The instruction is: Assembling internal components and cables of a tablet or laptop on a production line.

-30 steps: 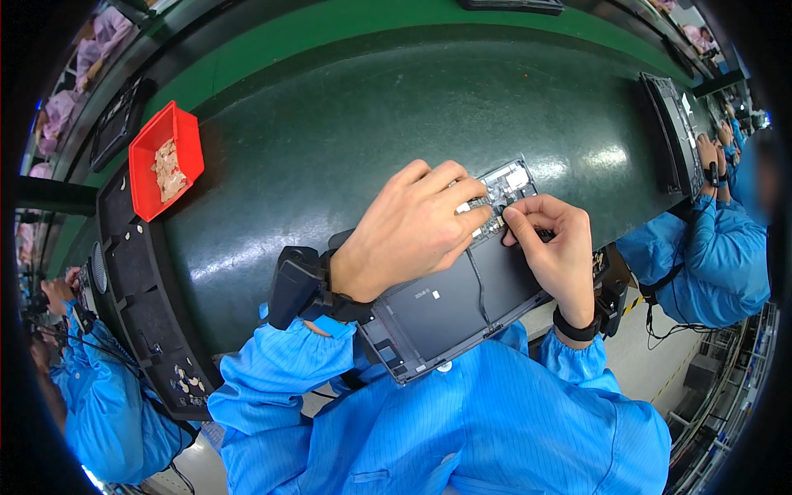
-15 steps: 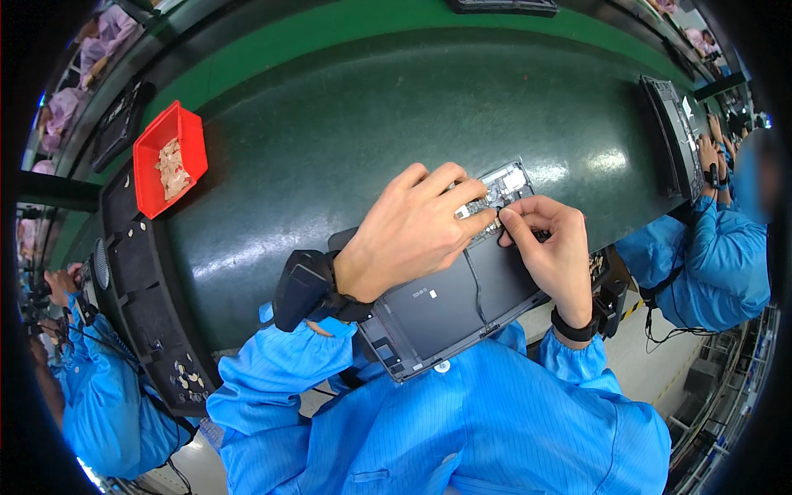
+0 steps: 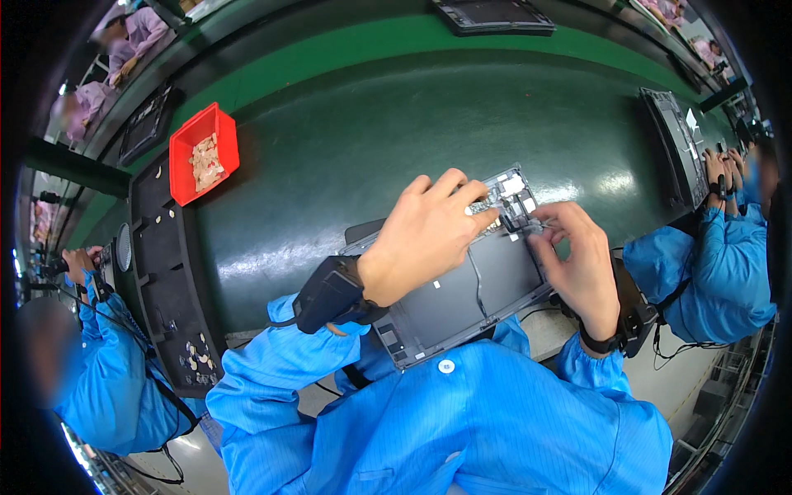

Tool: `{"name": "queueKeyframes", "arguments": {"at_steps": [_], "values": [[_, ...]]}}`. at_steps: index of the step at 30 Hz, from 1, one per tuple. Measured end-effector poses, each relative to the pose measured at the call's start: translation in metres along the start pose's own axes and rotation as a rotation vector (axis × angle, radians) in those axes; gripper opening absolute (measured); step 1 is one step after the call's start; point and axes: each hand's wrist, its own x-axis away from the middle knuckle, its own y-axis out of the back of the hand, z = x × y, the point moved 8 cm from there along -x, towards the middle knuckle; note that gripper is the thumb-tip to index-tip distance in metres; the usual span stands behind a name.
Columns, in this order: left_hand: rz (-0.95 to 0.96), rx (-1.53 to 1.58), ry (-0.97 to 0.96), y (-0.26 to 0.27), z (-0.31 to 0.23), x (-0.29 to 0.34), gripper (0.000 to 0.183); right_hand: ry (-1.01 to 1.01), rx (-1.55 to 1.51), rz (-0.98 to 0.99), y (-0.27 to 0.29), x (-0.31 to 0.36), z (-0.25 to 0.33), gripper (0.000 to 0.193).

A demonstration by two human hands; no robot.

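Fairly bright, even light, seemingly from overhead, falls on the green table point(image 3: 396, 107), whose dark surface throws back white glare near nine o'clock and again between two and three. The left hand point(image 3: 425, 239) and right hand point(image 3: 584, 268) look reasonably crisp (finer detail between them is too small to read), while the fisheye arches the table's edge at twelve o'clock, with blurred patches toward three and nine and blackened corners.

Flat rectangular laptop chassis point(image 3: 450, 305): dark grey. Smooth worktop point(image 3: 330, 140): dark green. Open plastic bin point(image 3: 228, 139): bright red. Compartmented tray point(image 3: 162, 243): black. Cloth smock point(image 3: 528, 412): blue, fine dark pinstripes.
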Motion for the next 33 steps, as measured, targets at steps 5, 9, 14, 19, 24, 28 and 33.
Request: {"name": "queueKeyframes", "arguments": {"at_steps": [5, 9, 14, 19, 24, 28, 33], "values": [[-0.122, 0.274, 0.048, 0.021, -0.006, -0.022, 0.027, 0.169, 0.029, -0.095, 0.004, 0.005, -0.015, 0.024], [-0.062, 0.889, 0.212, -0.019, -0.006, -0.035, 0.03, 0.234, -0.067, -0.193, 0.004, 0.011, -0.023, 0.028], [-0.056, 0.828, 0.299, -0.019, -0.003, -0.038, 0.02, -0.114, -0.442, -0.439, 0.004, 0.017, -0.084, 0.037], [-0.04, 0.528, 0.016, -0.02, -0.025, -0.045, 0.016, -0.107, -0.327, -0.476, -0.001, 0.019, -0.104, 0.03], [0.011, 0.44, -0.041, -0.021, -0.034, -0.046, 0.014, -0.113, -0.313, -0.485, -0.001, 0.019, -0.099, 0.03], [-0.034, 0.378, -0.053, -0.015, -0.036, -0.047, 0.016, -0.098, -0.309, -0.484, -0.001, 0.02, -0.098, 0.03], [-0.07, 0.412, -0.055, -0.021, -0.038, -0.045, 0.017, -0.098, -0.298, -0.481, -0.001, 0.019, -0.099, 0.029]]}}
